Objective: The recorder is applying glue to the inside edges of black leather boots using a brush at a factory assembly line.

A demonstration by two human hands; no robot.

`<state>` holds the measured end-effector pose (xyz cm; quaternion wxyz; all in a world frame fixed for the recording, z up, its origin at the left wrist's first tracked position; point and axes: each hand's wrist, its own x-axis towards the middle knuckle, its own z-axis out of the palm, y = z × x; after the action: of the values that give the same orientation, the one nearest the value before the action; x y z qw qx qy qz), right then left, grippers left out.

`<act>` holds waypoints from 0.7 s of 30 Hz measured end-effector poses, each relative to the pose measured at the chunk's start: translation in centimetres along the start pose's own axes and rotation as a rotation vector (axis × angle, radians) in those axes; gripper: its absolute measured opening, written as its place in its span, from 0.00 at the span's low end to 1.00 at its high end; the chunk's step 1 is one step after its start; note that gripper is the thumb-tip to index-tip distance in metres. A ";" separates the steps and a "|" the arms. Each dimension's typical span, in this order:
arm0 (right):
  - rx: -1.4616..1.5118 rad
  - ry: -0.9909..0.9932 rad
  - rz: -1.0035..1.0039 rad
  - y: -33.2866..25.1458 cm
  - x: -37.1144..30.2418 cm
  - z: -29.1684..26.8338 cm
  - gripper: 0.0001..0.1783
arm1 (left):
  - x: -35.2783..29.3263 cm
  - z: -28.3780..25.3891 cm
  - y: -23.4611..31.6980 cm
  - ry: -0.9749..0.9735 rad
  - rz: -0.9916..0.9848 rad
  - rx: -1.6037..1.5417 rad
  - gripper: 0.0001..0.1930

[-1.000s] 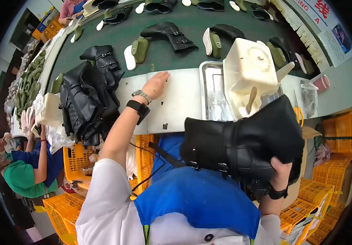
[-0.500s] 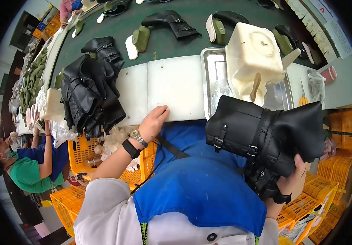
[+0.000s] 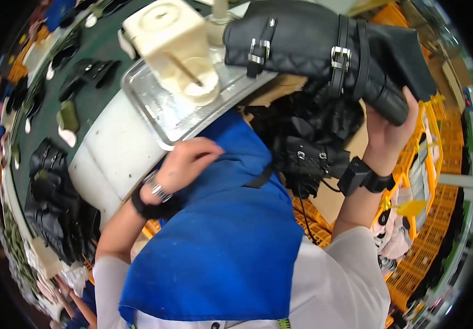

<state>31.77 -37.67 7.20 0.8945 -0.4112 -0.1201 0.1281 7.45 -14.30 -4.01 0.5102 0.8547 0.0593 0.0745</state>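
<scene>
Raised at the upper right is a black boot upper (image 3: pixel 302 46) with quilted leather and buckled straps. My right hand (image 3: pixel 392 126) grips its lower right end, thumb showing and the other fingers mostly behind it. My left hand (image 3: pixel 190 164) is in front of the blue apron, by the near corner of a metal tray (image 3: pixel 168 145). It holds nothing, its fingers loosely bent and apart. On the tray stands a cream plastic container (image 3: pixel 168 35), a brush (image 3: pixel 181 68) resting in its spout. Beneath the raised upper, more black boot uppers (image 3: pixel 313 148) lie in a cardboard box (image 3: pixel 360 151).
A white board (image 3: pixel 116 148) lies left of the tray. Black boot uppers (image 3: pixel 55 214) are heaped at the far left. Green shoe lasts (image 3: pixel 67 116) and boots sit along the green table (image 3: pixel 44 109). Orange crates (image 3: pixel 431 236) stand at my right; another person's arms (image 3: pixel 75 301) show lower left.
The view has swung right, bringing the box of uppers into sight. My right hand has raised the boot upper beyond the tray's right side. My left hand has come off the white board.
</scene>
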 end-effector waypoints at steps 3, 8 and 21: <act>0.008 -0.002 -0.095 -2.8 -0.3 -1.9 0.16 | 7.6 5.6 2.3 -0.255 0.155 -0.090 0.10; 0.063 0.109 -0.156 -4.9 -2.2 -4.2 0.16 | 12.8 12.9 -0.5 -0.015 0.360 0.239 0.15; -0.223 -0.267 0.201 2.5 -4.1 4.1 0.36 | -2.7 -10.8 2.7 0.706 -0.114 -0.325 0.11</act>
<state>26.30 -34.60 7.43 0.8024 -0.4968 -0.2093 0.2559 2.88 -6.78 3.26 0.5904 0.6800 0.2660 0.3439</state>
